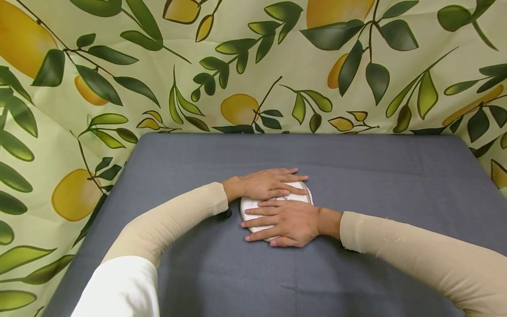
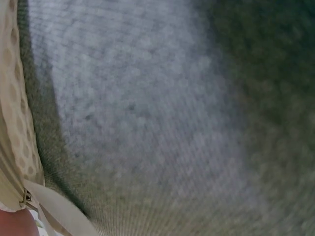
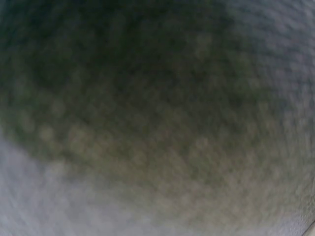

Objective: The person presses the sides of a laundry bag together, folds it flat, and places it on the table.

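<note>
A round, flat white mesh zip pouch (image 1: 252, 204) lies on the grey cloth, mostly covered by both hands. My left hand (image 1: 264, 184) rests across its far part, fingers straight and pointing right. On the near part lies my right hand (image 1: 294, 222), its fingers spread and pointing left. The two hands almost meet over the middle of the pouch. Close up in the left wrist view, the pouch's holed mesh edge (image 2: 18, 108), a zipper pull (image 2: 25, 196) and a pale strap (image 2: 64, 211) show at the left. Only blurred, shadowed cloth appears in the right wrist view.
Grey cloth (image 1: 198, 154) covers the table, whose far edge meets a hanging curtain (image 1: 277, 61) printed with lemons and leaves. The curtain also runs along the left and right sides. A small dark object (image 1: 225, 214) shows beneath the left wrist.
</note>
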`<state>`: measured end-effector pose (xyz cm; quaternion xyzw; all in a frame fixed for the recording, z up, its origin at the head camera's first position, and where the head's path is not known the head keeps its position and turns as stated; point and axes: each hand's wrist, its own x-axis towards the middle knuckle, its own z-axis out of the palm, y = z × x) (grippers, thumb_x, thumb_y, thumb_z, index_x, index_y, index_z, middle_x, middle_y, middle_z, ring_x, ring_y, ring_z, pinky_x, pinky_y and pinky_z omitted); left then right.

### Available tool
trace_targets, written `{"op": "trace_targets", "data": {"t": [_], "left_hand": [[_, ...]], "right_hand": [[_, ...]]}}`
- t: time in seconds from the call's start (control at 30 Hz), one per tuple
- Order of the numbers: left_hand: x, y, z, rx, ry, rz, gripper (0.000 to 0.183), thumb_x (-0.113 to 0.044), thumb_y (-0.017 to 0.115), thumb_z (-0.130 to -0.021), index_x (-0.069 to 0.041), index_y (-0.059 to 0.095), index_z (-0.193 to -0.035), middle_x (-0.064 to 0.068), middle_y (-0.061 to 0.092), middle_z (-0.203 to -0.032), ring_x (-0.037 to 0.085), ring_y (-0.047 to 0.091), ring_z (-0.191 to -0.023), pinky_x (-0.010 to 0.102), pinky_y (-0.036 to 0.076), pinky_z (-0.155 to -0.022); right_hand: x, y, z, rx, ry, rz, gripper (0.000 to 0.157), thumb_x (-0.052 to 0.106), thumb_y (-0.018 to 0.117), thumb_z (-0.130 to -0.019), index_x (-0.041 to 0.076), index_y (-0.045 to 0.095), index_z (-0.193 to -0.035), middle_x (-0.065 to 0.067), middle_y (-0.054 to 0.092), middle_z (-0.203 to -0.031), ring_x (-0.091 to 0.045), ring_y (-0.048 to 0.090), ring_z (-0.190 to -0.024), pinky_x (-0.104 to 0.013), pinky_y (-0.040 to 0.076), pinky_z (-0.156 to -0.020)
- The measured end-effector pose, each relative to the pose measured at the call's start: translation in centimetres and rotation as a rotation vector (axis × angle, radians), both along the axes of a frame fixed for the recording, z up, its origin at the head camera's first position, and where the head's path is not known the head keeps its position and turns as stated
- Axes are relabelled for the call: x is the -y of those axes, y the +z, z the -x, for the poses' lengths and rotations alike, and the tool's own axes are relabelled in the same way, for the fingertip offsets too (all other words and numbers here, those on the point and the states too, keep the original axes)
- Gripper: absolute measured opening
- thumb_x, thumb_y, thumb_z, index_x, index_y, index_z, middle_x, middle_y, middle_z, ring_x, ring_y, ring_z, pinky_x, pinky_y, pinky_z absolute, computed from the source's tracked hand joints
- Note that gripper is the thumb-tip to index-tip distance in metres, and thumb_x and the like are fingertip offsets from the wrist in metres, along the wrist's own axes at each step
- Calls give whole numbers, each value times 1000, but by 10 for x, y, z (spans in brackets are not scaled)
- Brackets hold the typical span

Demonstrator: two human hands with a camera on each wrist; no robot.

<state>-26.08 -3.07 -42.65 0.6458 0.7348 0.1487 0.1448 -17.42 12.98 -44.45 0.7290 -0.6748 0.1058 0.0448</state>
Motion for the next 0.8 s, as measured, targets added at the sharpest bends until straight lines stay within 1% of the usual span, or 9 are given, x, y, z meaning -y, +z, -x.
{"op": "trace_targets", "data": {"t": [0.27,0.43,0.63,0.8], "left_hand": [[-1,0,-1,-9,9,39,44,-32,27,-106,-30,33,-150,-5,11,-159,23,1,-145,30,-1,-113],[-1,2,-2,-47,4,68,45,-33,26,-106,-31,28,-151,-4,6,-160,25,-3,-145,34,-3,-113],[-2,0,-2,-100,0,90,46,-36,23,-106,-32,24,-152,-4,3,-160,26,-6,-145,39,-3,-114],[-3,0,-2,-120,5,109,46,-37,22,-106,-33,22,-152,-7,0,-160,24,-9,-144,39,-4,-114]], "right_hand": [[0,0,-1,8,2,10,51,36,35,-103,21,31,-151,-1,23,-157,-26,16,-143,-45,14,-113],[1,1,-1,3,6,16,51,36,37,-102,20,31,-151,-2,24,-156,-27,17,-143,-46,15,-113],[1,0,0,-2,0,-3,52,37,35,-103,21,28,-152,-3,19,-158,-27,15,-143,-47,16,-112],[2,0,0,13,-2,-13,53,37,35,-103,21,27,-152,-4,18,-158,-28,14,-144,-47,16,-112]]}}
